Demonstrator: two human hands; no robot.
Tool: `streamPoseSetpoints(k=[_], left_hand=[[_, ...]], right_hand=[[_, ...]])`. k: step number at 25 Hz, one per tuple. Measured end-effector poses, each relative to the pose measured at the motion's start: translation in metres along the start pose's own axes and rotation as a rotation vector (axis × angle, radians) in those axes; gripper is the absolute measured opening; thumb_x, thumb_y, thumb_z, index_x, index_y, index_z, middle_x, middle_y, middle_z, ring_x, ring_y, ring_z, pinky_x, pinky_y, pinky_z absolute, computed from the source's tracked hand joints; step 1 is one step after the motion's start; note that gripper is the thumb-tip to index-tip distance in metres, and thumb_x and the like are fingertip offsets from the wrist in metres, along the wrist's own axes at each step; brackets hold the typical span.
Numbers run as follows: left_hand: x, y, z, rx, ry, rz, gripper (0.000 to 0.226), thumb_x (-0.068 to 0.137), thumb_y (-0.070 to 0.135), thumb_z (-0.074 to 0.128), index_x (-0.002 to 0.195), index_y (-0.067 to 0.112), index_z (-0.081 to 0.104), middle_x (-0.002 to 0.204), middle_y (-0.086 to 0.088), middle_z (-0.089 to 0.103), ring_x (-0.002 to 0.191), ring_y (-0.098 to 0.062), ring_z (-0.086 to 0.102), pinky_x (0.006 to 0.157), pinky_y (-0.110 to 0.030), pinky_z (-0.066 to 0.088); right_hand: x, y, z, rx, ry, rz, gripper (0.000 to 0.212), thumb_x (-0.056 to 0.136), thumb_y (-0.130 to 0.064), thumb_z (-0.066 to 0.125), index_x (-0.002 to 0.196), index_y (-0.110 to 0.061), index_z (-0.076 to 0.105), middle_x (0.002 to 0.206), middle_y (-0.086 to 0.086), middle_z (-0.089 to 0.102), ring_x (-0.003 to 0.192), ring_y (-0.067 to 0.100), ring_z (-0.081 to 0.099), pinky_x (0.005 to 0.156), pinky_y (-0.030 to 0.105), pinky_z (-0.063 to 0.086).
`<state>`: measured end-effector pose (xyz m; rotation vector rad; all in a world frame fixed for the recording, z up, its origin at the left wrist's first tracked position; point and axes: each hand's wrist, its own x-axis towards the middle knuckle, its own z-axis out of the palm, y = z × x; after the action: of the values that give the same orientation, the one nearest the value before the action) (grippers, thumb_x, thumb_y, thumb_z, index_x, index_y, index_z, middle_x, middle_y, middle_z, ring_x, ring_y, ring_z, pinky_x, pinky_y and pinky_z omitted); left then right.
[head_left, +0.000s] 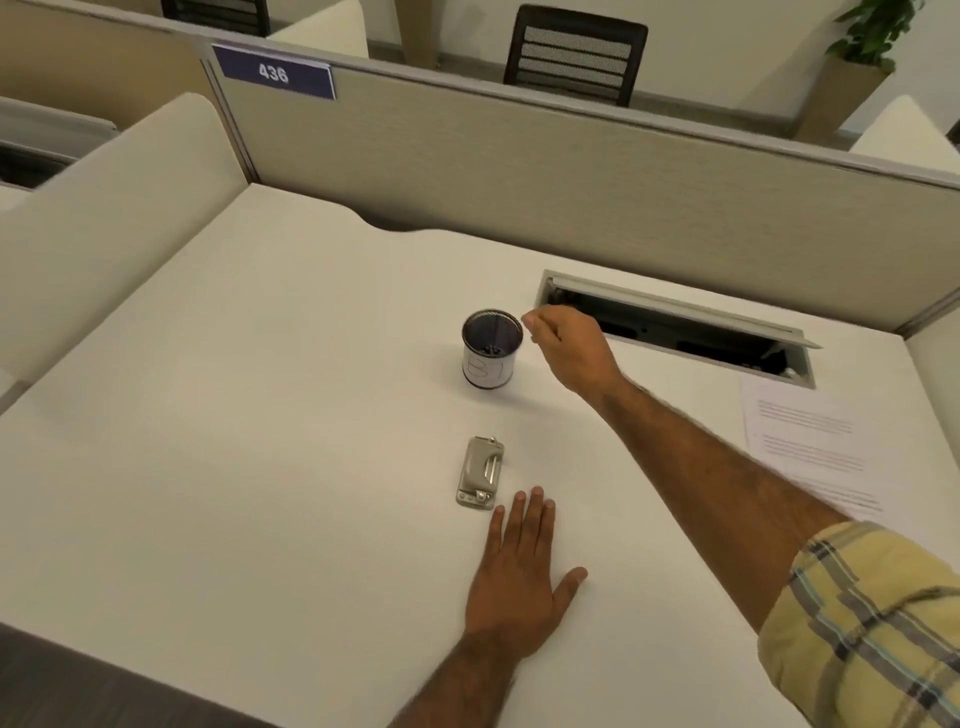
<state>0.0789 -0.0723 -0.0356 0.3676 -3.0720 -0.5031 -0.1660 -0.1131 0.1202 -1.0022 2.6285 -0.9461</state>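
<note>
Right now I am hovering my right hand (566, 348), fingertips (531, 325) bunched so I cannot tell whether they are pinching anything, with the cup (492, 349) standing upright just left of them, while my left hand (519, 582) is lying flat and relaxed beside the silver gadget (480, 473).

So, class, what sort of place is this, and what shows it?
Probably an open-plan office: a white desk walled by a partition with a number plate reading 436, a cable hatch set into the desktop, and a mesh-backed office chair beyond.
</note>
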Motion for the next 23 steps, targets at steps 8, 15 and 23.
streamPoseSetpoints(k=[8,15,23], left_hand=[[0.0,0.002,0.005,0.078,-0.051,-0.012,0.083,0.103,0.067,0.014,0.163,0.011,0.007,0.173,-0.007,-0.003,0.159,-0.021,-0.007,0.126,-0.047,0.005],[-0.001,0.007,0.001,0.107,-0.079,-0.022,0.083,0.102,0.065,0.018,0.163,0.012,0.001,0.172,-0.005,-0.009,0.158,-0.02,-0.012,0.128,-0.047,0.004],[-0.002,0.009,-0.001,0.1,-0.058,-0.017,0.084,0.101,0.067,0.015,0.163,0.013,0.001,0.172,-0.004,-0.009,0.158,-0.019,-0.012,0.128,-0.045,0.003]], right_hand=[[-0.206,0.127,-0.005,-0.39,-0.217,0.019,0.045,0.102,-0.016,0.042,0.146,-0.019,0.051,0.129,0.009,0.061,0.113,0.028,0.055,0.092,0.039,0.048],[-0.254,0.136,0.016,-0.651,-0.361,-0.029,0.064,0.103,-0.051,0.022,0.159,-0.021,0.022,0.161,0.01,0.033,0.145,0.03,0.032,0.108,0.046,0.035],[-0.26,0.136,0.026,-0.73,-0.351,-0.035,0.07,0.101,-0.062,0.015,0.16,-0.025,0.018,0.159,0.017,0.034,0.143,0.037,0.034,0.106,0.053,0.034]])
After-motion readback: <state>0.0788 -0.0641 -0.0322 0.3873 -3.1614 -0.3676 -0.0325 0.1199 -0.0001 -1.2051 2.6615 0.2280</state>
